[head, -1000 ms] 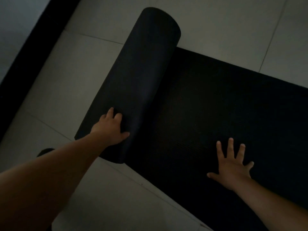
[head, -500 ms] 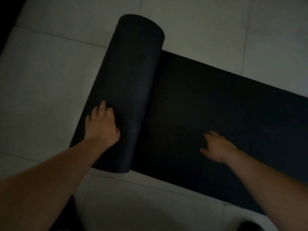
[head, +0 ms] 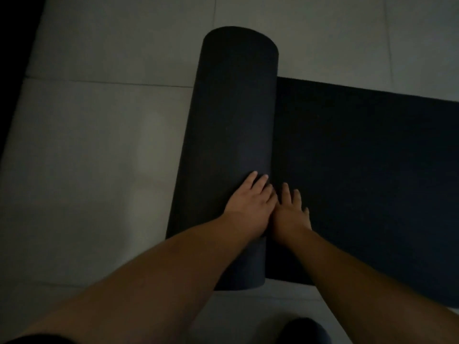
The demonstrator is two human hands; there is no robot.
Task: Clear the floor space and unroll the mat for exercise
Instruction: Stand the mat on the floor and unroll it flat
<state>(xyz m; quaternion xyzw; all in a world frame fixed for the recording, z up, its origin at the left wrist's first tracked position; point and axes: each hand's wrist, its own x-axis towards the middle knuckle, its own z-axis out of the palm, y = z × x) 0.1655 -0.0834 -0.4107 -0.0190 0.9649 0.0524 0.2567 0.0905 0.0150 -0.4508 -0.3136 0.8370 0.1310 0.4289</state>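
Mat (head: 360, 175) half out on the tiled floor (head: 99, 157), the flat run stretching off toward three o'clock while the thick roll (head: 233, 145) sits upright in frame, running from twelve down to six! Left hand (head: 248, 202) is planted on top of the roll near its six o'clock end, fingers (head: 259, 181) spread flat and relaxed, gripping nothing, just pressing the curve. Right hand (head: 289, 212) sits just beside it, touching at the thumb side, palm down on the flat sheet right at the seam, its fingers loosely splayed and holding nothing either. That pairing looks purposeful: one hand pins what's laid so it can't creep, the other is placed to shove the roll toward nine o'clock. Plenty of bare tile waits out there, so the floor looks cleared. There's a lot of roll left, so I'd call this mid-job. A dark rounded shape (head: 305, 331) at five o'clock, can't tell what.
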